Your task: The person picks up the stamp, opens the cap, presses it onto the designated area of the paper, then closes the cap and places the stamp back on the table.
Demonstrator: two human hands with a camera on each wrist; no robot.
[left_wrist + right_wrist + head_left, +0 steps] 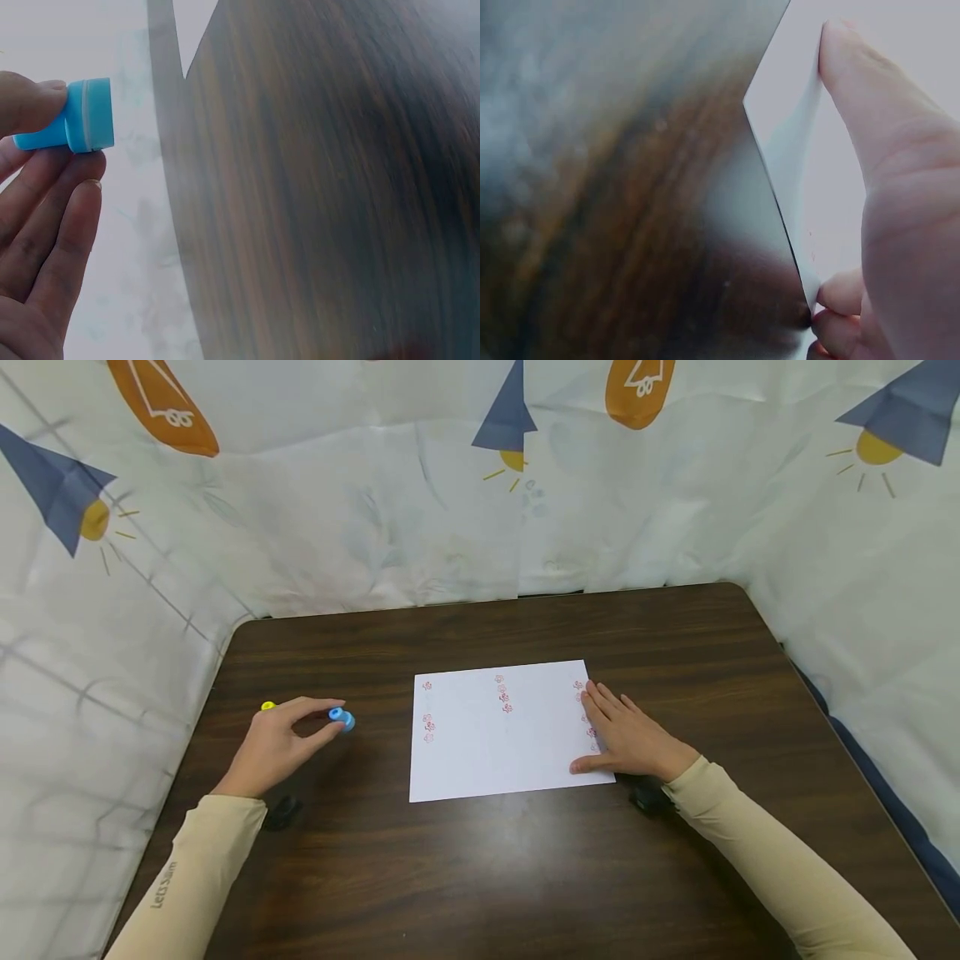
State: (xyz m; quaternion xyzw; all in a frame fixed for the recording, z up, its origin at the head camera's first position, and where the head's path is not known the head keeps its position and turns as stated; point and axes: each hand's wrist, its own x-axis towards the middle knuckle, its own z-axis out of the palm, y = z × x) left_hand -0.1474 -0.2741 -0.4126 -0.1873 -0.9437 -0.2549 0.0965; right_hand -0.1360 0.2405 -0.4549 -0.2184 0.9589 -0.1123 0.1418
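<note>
Left hand over the left part of the worktop, fingertips and thumb brought together in a pinch on a blue stamp; no other thing seen in its grip. From the left wrist: thumb on the upper side of the stamp, fingers beneath, the wide end with a pale band clear of the fingertips, the narrower end partly behind the thumb. Stamp is to the left of the paper, well apart from its left edge. A small yellow object shows just beyond the left hand, toward the worktop's left edge, mostly hidden; cannot tell what it is. Paper lies flat around the middle of the worktop, long sides running roughly with the far edge. Red prints on it in three columns: near the left edge, down the middle from the far edge, and along the right edge, the last partly covered. Right hand palm down on the paper's right edge, fingers extended, thumb spread away toward the near right corner; nothing gripped. Cream sleeves on both arms, dark lettering on the left one. White cloth past the far edge, printed with blue lamps and orange bulbs.
</note>
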